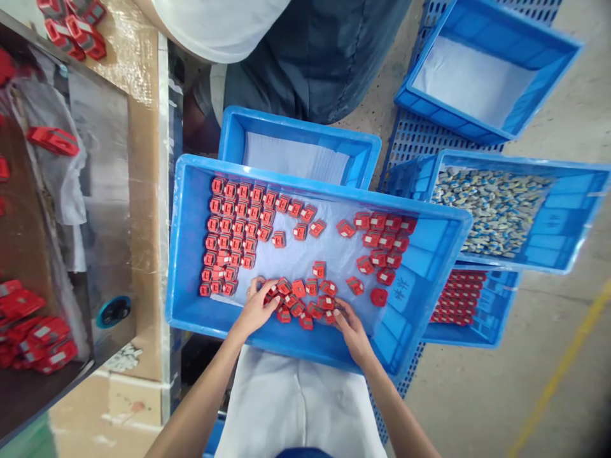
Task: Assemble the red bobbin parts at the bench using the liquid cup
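Note:
A large blue crate (pixel 317 181) lies in front of me, lined with a pale sheet (pixel 296 254). Red parts (pixel 237 227) stand in rows on its left side, and more red parts (pixel 386 240) are grouped at its right. Near the crate's front wall, my left hand (pixel 260 305) has thumb and fingers closed around a red part at the left end of a loose cluster (pixel 298 289). My right hand (pixel 351 327) rests at the cluster's right end, fingertips against a red part, fingers slightly bent and apart.
Behind the crate is another blue crate (pixel 300 127), with a person in dark trousers (pixel 315 57) beyond. At right are a crate of small pale pieces (pixel 568 222), a crate of red rows (pixel 501 312) and a paper-lined crate (pixel 548 57). A workbench (pixel 143 191) stands left.

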A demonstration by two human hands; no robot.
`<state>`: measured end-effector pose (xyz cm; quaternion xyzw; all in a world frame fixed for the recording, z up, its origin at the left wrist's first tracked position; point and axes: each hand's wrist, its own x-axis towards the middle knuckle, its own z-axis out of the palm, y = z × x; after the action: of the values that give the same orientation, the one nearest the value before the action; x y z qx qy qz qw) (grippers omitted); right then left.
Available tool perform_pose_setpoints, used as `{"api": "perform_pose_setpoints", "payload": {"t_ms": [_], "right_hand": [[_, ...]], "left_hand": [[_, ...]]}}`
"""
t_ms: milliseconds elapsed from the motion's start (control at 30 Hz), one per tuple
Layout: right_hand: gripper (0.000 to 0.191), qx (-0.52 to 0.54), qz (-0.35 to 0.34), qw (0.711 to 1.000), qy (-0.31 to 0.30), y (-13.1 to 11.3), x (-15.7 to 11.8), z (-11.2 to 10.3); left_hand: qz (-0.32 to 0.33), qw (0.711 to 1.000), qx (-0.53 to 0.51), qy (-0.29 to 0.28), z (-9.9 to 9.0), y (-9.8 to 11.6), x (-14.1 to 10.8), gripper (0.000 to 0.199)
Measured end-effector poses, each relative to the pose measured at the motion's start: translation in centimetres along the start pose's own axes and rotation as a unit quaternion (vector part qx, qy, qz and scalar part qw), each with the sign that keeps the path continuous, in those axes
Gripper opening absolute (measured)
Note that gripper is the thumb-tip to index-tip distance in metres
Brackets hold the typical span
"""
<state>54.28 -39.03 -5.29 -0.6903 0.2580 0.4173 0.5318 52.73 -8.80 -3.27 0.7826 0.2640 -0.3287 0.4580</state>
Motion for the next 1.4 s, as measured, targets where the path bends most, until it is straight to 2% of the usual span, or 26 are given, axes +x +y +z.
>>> {"api": "perform_pose_setpoints", "payload": {"t_ms": [233,567,700,800,933,1067,1233,1400], "right_hand": [[0.052,-0.007,-0.024,1.0,-0.015,-0.6,0.2,2.0],[0.053,0.029,0.003,0.999,-0.045,-0.8,-0.3,1.2],[0.058,0.036,0.026,0.996,-0.077,-1.3,-0.5,1.6],[0.062,0.037,0.03,0.996,-0.076,-1.7,-0.3,1.9],[0.063,0.036,0.034,0.997,-0.064,-2.1,-0.2,1.6],[0.066,0.048,0.048,0.995,-0.077,-2.2,-0.2,1.2],[0.067,0.082,0.074,0.988,-0.11,-2.3,0.5,1.0],[0.062,0.121,0.104,0.974,-0.162,-2.7,1.3,1.1]], "left_hand": [[0.005,1.0,0.001,-0.02,1.0,0.5,0.2,0.055],[0.024,0.998,-0.036,-0.05,0.3,0.2,0.1,0.05],[0.061,0.994,-0.043,-0.075,0.4,0.7,-0.1,0.046],[0.083,0.991,-0.041,-0.094,0.6,1.2,0.3,0.048],[0.06,0.994,-0.033,-0.085,1.5,1.5,1.3,0.058],[0.041,0.995,-0.029,-0.085,2.4,1.9,1.5,0.052],[0.052,0.988,-0.07,-0.128,1.1,2.9,1.4,0.046],[0.031,0.966,-0.144,-0.211,-0.8,3.3,2.4,0.046]]}}
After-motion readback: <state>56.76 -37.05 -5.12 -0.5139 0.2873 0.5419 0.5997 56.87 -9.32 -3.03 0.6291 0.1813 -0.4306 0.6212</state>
